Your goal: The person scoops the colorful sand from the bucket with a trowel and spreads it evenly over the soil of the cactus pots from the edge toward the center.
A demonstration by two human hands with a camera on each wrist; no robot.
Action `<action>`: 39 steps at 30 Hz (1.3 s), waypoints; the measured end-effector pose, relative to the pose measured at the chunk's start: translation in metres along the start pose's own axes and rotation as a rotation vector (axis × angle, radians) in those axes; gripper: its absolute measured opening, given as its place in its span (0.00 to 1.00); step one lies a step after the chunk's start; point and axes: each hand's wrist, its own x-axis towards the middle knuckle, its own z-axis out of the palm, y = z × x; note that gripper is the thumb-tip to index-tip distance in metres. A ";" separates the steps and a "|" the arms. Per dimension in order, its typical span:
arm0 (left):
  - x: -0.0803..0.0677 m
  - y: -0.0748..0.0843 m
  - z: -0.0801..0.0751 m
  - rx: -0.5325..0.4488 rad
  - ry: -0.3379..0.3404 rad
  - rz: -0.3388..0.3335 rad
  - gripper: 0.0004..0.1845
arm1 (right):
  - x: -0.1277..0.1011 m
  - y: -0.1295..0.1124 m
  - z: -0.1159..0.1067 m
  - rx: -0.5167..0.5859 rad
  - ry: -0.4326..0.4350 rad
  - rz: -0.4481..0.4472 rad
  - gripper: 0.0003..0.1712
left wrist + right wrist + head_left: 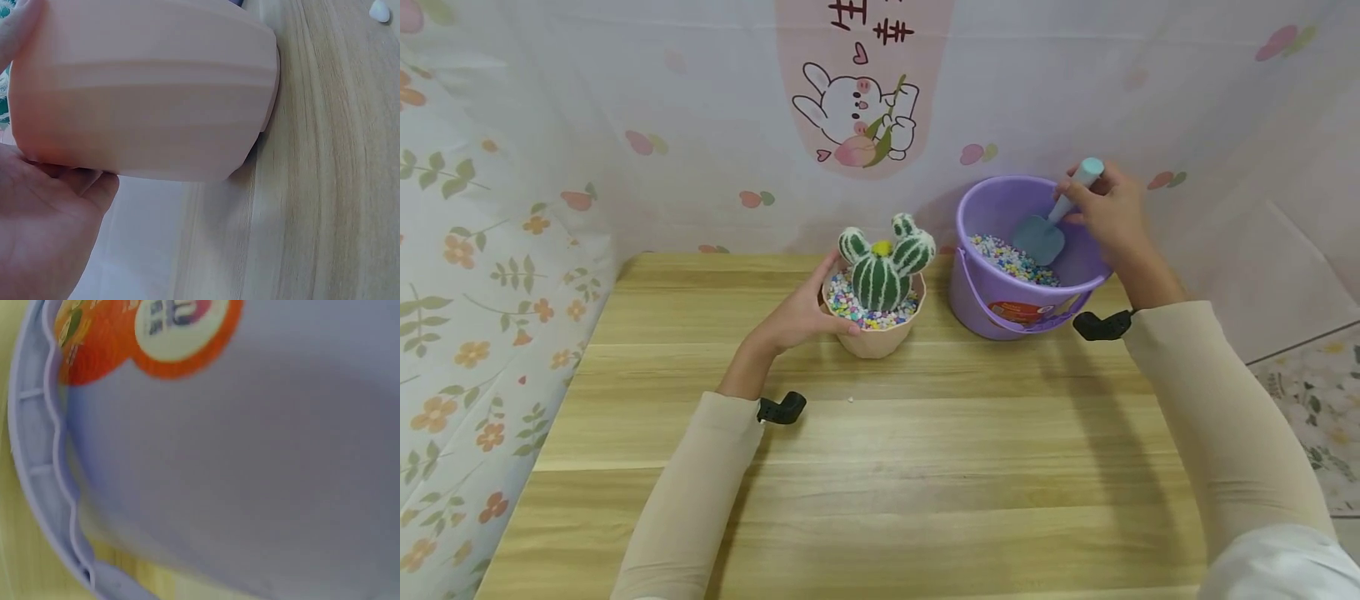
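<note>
1. Purple bucket (992, 208): right hand (1112, 208), fingers closed round the shovel (1041, 238), blade at multicoloured pebbles (1009, 262).
2. Left hand (801, 315): fingers gripping the cactus planter (877, 342), upright on the tabletop (865, 483) beside the bucket.
3. Step, judged: scooping. Next move likely calls for a level lift.

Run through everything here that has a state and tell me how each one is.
Bucket: standing open on the table, partly filled with pebbles.
Bucket handle: lowered.
Shovel: tilted, blade down inside the bucket, pebble contact unclear.
Pot: standing, filled with pebbles near its rim.
Cactus: upright in the pot.
Loose pebble: on the table, apart from the pot.
Left hand: grips the pot's side.
Right hand: holds the shovel's handle.
</note>
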 end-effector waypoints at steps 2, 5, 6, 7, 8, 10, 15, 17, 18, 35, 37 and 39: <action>0.000 0.000 0.000 0.007 0.000 -0.001 0.65 | 0.000 0.001 0.005 -0.052 -0.024 -0.031 0.10; 0.001 -0.001 0.000 0.008 0.002 0.002 0.65 | 0.001 0.002 0.010 -0.099 -0.043 -0.066 0.07; 0.001 -0.001 0.000 0.009 0.004 0.003 0.65 | 0.002 0.003 0.011 -0.105 -0.043 -0.075 0.07; 0.001 -0.002 0.000 0.008 0.004 0.006 0.65 | 0.002 0.003 0.012 -0.103 -0.043 -0.082 0.07; 0.001 -0.002 -0.001 0.006 0.004 0.009 0.65 | 0.002 0.004 0.012 -0.098 -0.042 -0.083 0.06; 0.001 -0.002 -0.001 -0.001 0.004 0.016 0.65 | 0.002 0.004 0.012 -0.082 -0.040 -0.086 0.06; 0.001 -0.002 -0.002 -0.023 -0.003 0.021 0.65 | 0.003 0.005 0.011 -0.040 -0.054 -0.095 0.07; 0.001 -0.002 -0.002 -0.029 -0.002 0.021 0.65 | 0.003 0.005 0.010 -0.015 -0.069 -0.097 0.08; 0.001 -0.002 -0.002 -0.032 0.000 0.021 0.64 | 0.004 0.005 0.010 0.002 -0.078 -0.097 0.08; 0.005 -0.006 -0.005 -0.042 -0.024 0.052 0.63 | 0.007 0.009 0.010 0.299 -0.090 -0.044 0.03; 0.005 -0.006 -0.005 -0.048 -0.028 0.054 0.63 | 0.007 0.009 0.009 0.307 -0.085 -0.036 0.02; 0.005 -0.006 -0.005 -0.053 -0.033 0.054 0.63 | 0.007 0.009 0.009 0.314 -0.076 -0.029 0.02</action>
